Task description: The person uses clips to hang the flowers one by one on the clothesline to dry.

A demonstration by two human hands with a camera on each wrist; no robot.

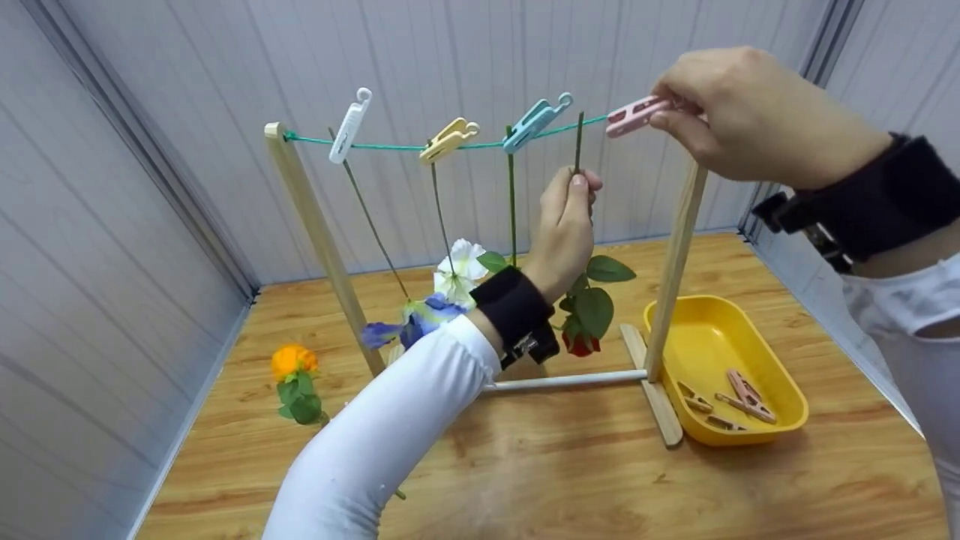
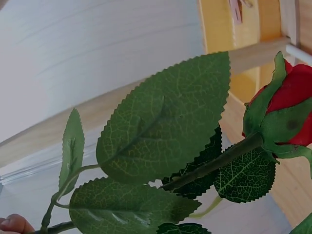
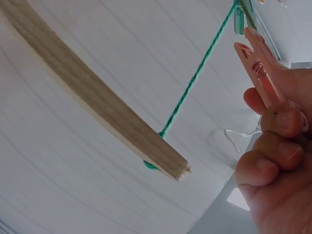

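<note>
- R hand (image 1: 739, 112) pinched the pink peg (image 1: 636, 116) at the green line (image 1: 390, 146), near the R post.
- L hand (image 1: 566, 221) gripped the rose (image 2: 287, 105) stem just under it, bloom hanging down.
- Imo stem's light, thin, slippy; I'd hold it high, close to the peg.

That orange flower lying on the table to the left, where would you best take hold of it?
Probably by the stem just under the orange flower, pinching from above. It lies flat on the table, apart from the wooden frame, with its leaves bunched below the head. The stem is the firm, narrow part, and the petals would likely crush.
</note>
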